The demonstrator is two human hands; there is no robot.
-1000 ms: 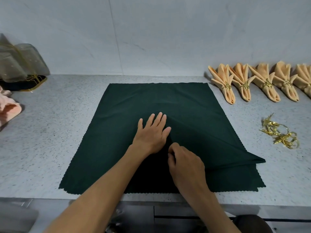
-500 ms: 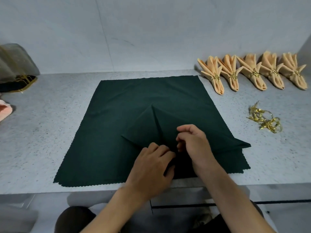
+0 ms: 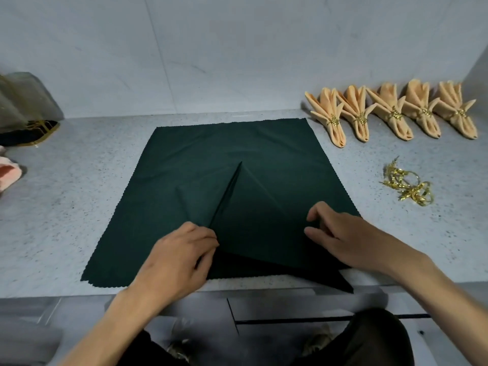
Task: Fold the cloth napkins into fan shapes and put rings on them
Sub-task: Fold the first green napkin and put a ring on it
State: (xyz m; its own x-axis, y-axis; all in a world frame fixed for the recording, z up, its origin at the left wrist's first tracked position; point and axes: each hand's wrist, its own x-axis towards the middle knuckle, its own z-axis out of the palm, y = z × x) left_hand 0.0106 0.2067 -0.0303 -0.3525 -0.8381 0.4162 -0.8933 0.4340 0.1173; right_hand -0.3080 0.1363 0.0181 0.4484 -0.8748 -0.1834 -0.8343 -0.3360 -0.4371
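At the far left edge of the grey counter (image 3: 66,207) a sheer pouch (image 3: 23,101) stands by the wall, with a bit of pink cloth (image 3: 8,174) nearer. In the middle lies the dark green napkin (image 3: 198,154), spread flat, one corner folded over into a triangular flap. The left hand (image 3: 177,256) pinches the flap's left fold with curled fingers; the right hand (image 3: 340,239) grips its right edge just beside. Far right, five folded peach napkins (image 3: 390,112) with rings line the wall, loose gold rings (image 3: 409,184) lying nearer.
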